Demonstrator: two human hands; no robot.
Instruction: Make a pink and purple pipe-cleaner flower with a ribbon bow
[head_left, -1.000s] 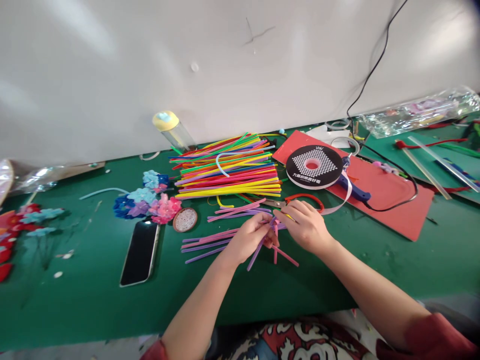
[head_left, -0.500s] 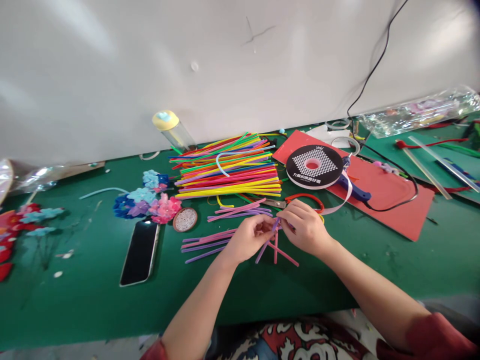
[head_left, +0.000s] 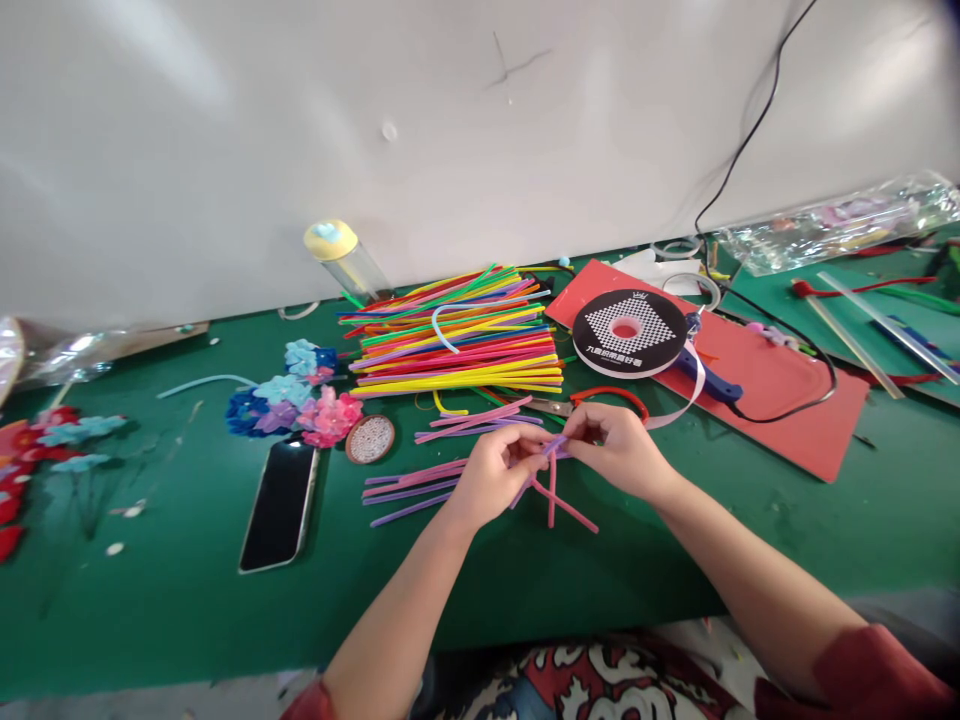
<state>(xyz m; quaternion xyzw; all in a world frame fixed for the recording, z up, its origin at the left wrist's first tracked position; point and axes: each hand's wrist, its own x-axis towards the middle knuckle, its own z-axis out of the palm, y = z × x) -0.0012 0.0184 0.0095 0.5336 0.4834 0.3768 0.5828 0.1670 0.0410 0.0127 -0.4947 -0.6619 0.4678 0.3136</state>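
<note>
Between my hands is a purple pipe cleaner [head_left: 553, 447], pinched by both. My left hand [head_left: 501, 470] is closed on its left part, thumb and forefinger together. On the other side my right hand [head_left: 619, 448] pinches its right end. Pink pipe cleaners [head_left: 553, 500] stick out below the fingers, crossing each other; whether they join the held one I cannot tell. To the left and partly behind my left hand lie short pink and purple pipe cleaners [head_left: 412, 485]. More short ones [head_left: 465, 425] rest just above that hand.
Behind lies a big bundle of coloured pipe cleaners [head_left: 457, 350]. Red-handled scissors [head_left: 611, 393], a ribbon spool [head_left: 628, 333] and a blue-handled corded tool [head_left: 709, 375] sit on the right by a red board [head_left: 810, 420]. Leftward are a phone [head_left: 279, 505], fuzzy flowers [head_left: 292, 395] and a bead dish [head_left: 370, 439].
My right hand's fingers have opened out a little and shifted slightly right along the purple pipe cleaner. The left hand has turned slightly and stays closed on it.
</note>
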